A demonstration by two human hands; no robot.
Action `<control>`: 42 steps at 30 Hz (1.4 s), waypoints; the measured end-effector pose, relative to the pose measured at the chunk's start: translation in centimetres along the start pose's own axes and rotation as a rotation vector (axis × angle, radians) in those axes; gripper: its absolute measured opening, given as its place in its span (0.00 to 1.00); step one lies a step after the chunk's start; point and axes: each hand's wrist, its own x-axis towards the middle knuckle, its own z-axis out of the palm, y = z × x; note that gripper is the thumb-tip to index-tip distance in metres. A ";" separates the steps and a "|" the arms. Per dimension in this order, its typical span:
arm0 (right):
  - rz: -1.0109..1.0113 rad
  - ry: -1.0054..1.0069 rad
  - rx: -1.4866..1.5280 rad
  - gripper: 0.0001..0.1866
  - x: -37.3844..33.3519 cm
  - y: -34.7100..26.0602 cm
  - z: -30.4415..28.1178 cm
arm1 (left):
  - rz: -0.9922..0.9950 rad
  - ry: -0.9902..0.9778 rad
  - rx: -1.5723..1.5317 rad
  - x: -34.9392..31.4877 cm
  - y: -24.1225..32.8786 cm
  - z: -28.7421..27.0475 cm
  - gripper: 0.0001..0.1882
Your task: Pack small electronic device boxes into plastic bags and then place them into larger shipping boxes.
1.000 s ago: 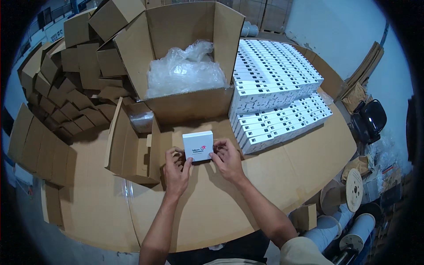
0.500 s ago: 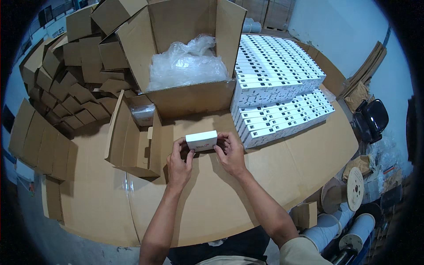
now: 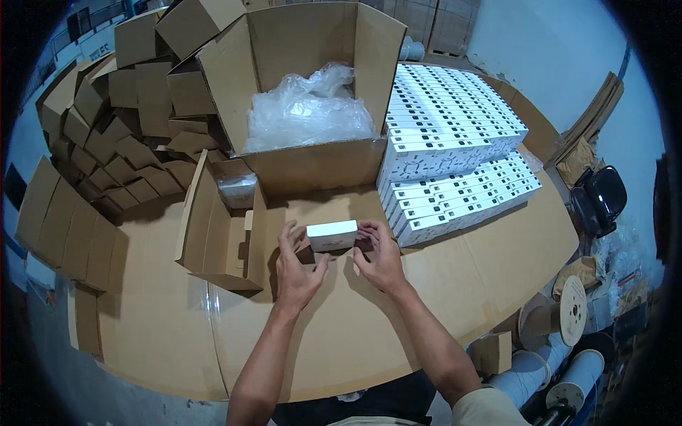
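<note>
White box (image 3: 332,231) between left hand (image 3: 298,277) and right hand (image 3: 383,261) (front print (image 3: 337,243) illegible).

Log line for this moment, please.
left hand: beside small white box, thumb off | right hand: box's right end, thumb off | left: open cardboard carton | right: stacked white boxes

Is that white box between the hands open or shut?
Shut, it seems: the box shows no gap on top or front. Its back is hidden.
</note>
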 end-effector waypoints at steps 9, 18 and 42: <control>-0.082 0.088 -0.237 0.22 -0.8 0.9 -0.3 | 0.565 0.359 0.194 2.5 4.5 -2.0 0.26; -0.101 0.157 -0.249 0.19 -0.9 0.7 0.3 | 0.269 0.400 0.060 22.6 9.4 -1.4 0.11; -0.039 0.137 -0.241 0.16 -0.7 0.6 -0.1 | -0.006 0.101 0.157 42.7 0.3 -5.9 0.18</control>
